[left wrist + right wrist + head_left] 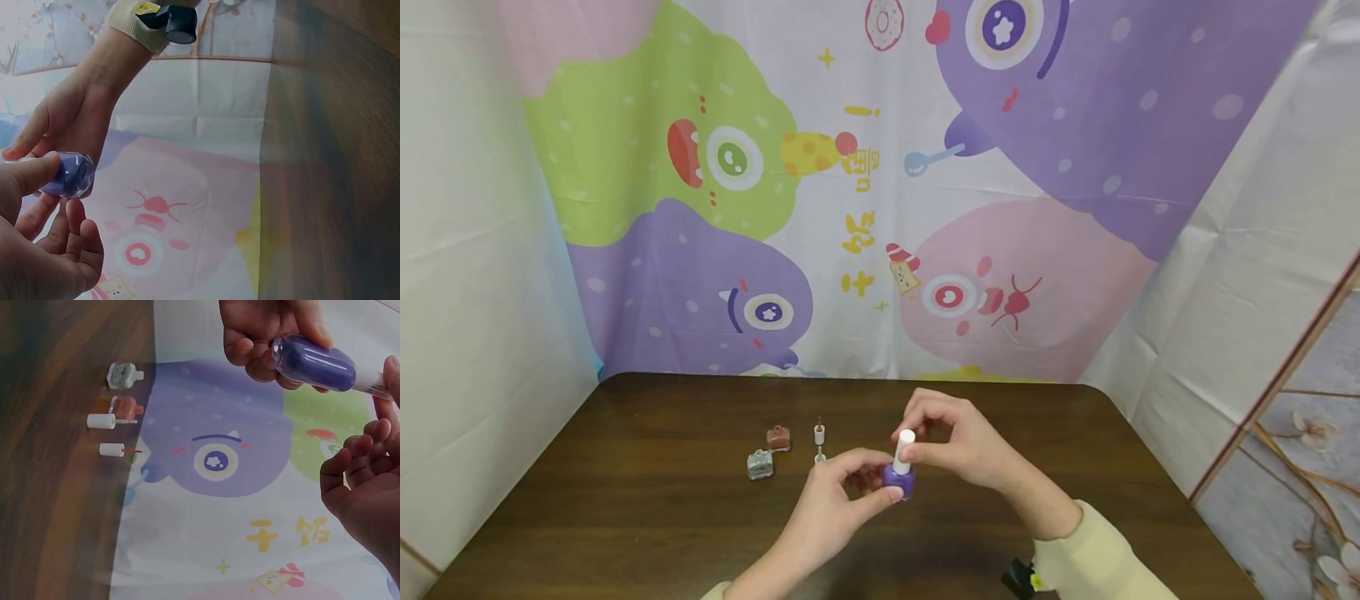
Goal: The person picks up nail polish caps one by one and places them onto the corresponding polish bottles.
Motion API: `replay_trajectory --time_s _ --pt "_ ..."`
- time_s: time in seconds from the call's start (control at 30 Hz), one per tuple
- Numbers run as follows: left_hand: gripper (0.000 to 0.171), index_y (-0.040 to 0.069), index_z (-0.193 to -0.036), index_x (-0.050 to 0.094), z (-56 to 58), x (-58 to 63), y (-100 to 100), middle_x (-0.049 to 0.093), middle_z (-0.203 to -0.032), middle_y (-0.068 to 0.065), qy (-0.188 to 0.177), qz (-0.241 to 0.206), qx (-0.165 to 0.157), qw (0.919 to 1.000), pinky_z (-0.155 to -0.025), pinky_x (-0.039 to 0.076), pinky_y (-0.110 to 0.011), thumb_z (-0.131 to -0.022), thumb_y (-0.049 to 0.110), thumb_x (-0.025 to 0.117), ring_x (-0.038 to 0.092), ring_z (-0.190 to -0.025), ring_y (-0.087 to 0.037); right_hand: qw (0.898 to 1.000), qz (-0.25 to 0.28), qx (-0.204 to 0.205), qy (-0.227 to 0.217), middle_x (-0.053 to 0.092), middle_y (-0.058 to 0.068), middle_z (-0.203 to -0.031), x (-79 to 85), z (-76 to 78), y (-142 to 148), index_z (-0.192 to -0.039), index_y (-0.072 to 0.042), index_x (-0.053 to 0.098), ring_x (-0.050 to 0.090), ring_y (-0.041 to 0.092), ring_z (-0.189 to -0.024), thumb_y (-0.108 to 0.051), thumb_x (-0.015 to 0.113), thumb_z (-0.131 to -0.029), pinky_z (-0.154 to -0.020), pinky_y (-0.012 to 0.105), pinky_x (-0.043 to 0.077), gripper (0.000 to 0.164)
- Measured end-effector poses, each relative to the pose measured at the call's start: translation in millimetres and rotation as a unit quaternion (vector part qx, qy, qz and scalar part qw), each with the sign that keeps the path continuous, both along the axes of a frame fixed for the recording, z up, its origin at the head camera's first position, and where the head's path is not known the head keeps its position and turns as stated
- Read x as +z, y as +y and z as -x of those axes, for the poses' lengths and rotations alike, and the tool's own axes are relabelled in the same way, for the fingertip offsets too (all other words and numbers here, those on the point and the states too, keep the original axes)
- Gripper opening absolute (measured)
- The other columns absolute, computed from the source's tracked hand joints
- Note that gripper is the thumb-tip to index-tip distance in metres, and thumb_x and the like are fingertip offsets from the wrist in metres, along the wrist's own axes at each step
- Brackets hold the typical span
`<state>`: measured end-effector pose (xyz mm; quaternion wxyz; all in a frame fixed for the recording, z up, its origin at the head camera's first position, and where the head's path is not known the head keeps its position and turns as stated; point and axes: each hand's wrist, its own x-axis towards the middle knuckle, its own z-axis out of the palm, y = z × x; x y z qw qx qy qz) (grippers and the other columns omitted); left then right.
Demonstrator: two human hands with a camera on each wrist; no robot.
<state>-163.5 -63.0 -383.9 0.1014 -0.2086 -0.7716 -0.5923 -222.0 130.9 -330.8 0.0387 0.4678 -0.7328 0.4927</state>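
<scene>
My left hand point(829, 502) grips a purple nail polish bottle point(897, 481) by its glass body, thumb in front. From the right, my right hand point(968, 443) pinches the bottle's white cap point(905, 451) between thumb and fingers. The cap sits on the bottle's neck, and the bottle is held up over the table, tilted slightly. In the right wrist view, the purple polish point(325, 365) shows through the clear glass between both hands. Beyond my left hand, two white brush caps point(101, 421) point(112, 450) stand on the table with their brushes pointing up.
To the left on the dark wooden table point(625, 492) stand two uncapped bottles, a silvery one point(760, 465) and a reddish-brown one point(778, 439). A cartoon-printed curtain point(880, 333) hangs behind the table's far edge. A black camera point(1019, 577) is at my right sleeve.
</scene>
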Motion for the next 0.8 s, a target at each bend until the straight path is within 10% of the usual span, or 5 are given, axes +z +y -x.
replay_trajectory --time_s 0.3,0.8 --pt "0.023 0.016 -0.097 0.07 0.5 -0.1 2 0.065 -0.08 0.002 -0.01 -0.005 0.007 0.9999 -0.067 0.049 -0.022 -0.076 0.02 0.079 0.056 -0.072 -0.007 1.0 0.015 -0.008 0.0 0.052 0.006 -0.077 17.8 -16.0 -8 -0.076 -0.008 0.055 0.051 0.012 -0.074 0.002 0.074 -0.076 -0.061 0.025 0.046 0.022" --pt "0.024 0.016 -0.096 0.07 0.1 0.3 4 0.065 -0.08 0.002 -0.011 -0.012 0.003 0.9999 -0.066 0.049 -0.022 -0.075 0.021 0.08 0.056 -0.073 -0.009 1.0 0.019 -0.014 -0.016 0.047 0.005 -0.076 -2.6 -0.6 -4 -0.077 -0.012 0.054 0.047 0.019 -0.072 -0.012 0.077 -0.078 -0.059 0.024 0.043 0.024"
